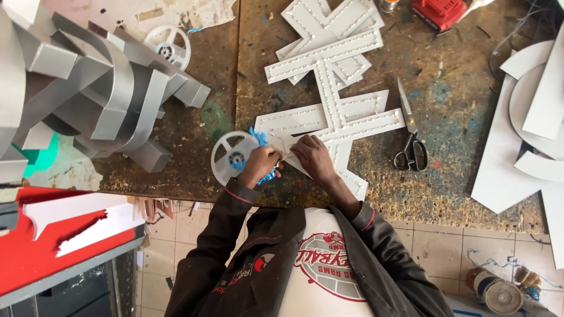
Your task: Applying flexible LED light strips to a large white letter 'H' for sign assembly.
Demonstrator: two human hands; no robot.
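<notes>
1. Near the front edge of the workbench, two hands met over one white letter panel studded with rows of small lights.
2. The left hand was clenched around a bunch of blue wire, right beside the panel's lower left corner.
3. The right hand lay on the panel, fingers bent and pinching something small; what exactly it gripped could not be made out.
4. Two white plastic spools were counted: one touching the left hand's outer side, another farther back on the bench.
5. One pair of scissors with black handles lay closed, near the panel's right arm but apart from it.
6. More studded white panels were stacked behind the first; their exact count could not be told.
7. One heap of bent grey metal strips filled the bench's left side.
8. One red power tool sat at the far edge.
</notes>
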